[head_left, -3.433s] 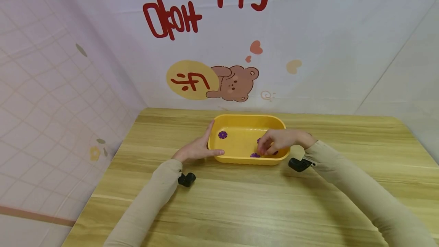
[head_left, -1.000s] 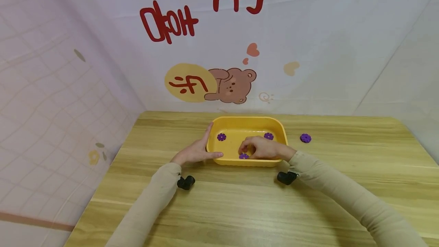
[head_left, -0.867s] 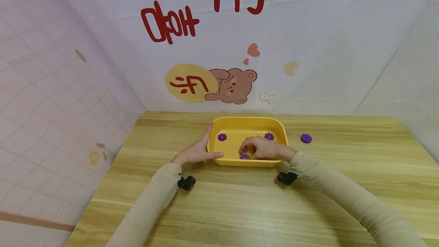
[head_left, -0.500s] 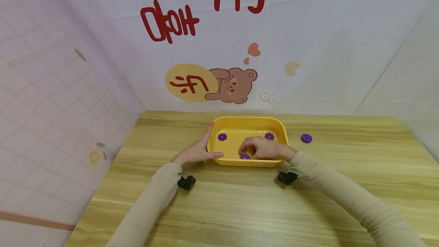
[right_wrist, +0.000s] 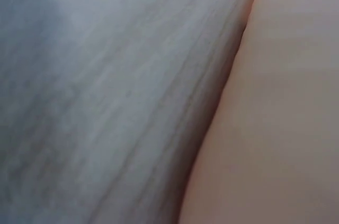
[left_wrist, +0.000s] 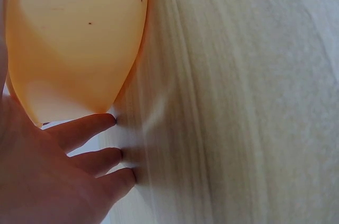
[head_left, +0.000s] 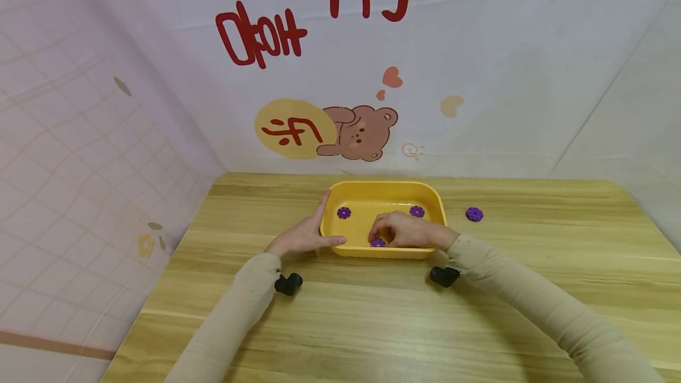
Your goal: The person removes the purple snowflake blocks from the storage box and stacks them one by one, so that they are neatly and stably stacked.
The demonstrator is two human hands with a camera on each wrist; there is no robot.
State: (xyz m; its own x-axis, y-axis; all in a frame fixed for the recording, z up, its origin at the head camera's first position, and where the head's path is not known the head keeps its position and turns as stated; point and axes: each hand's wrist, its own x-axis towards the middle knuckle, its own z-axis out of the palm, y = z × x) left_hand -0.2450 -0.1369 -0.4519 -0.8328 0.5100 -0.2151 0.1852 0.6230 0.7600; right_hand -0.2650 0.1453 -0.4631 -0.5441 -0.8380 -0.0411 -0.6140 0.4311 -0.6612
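Observation:
A yellow plastic basin (head_left: 383, 253) sits on the table, its left end held by my left hand (head_left: 303, 236). The thumb lies over the front rim and the index finger runs up the left end. In the left wrist view, the other fingers (left_wrist: 98, 160) are spread beside the basin wall (left_wrist: 79, 38), tips at the tabletop. My right hand (head_left: 404, 229) reaches inside with curled fingers, its thumb and fingertips at a purple notched building disc (head_left: 378, 243) near the front wall. More purple discs lie inside, one at back left (head_left: 343, 213) and one at back right (head_left: 417, 211).
A small stack of purple discs (head_left: 474, 214) is on the wood-grain table (head_left: 340, 324), right of the basin. Behind stands a white printed cloth wall (head_left: 479, 46). Each wrist carries a black camera mount (head_left: 288, 283). Mostly blurred table and skin fill the right wrist view.
Since 3.4 s ago my right hand has moved left inside the basin to the front disc, and the stack on the table shows. Over the last second both hands have stayed almost still.

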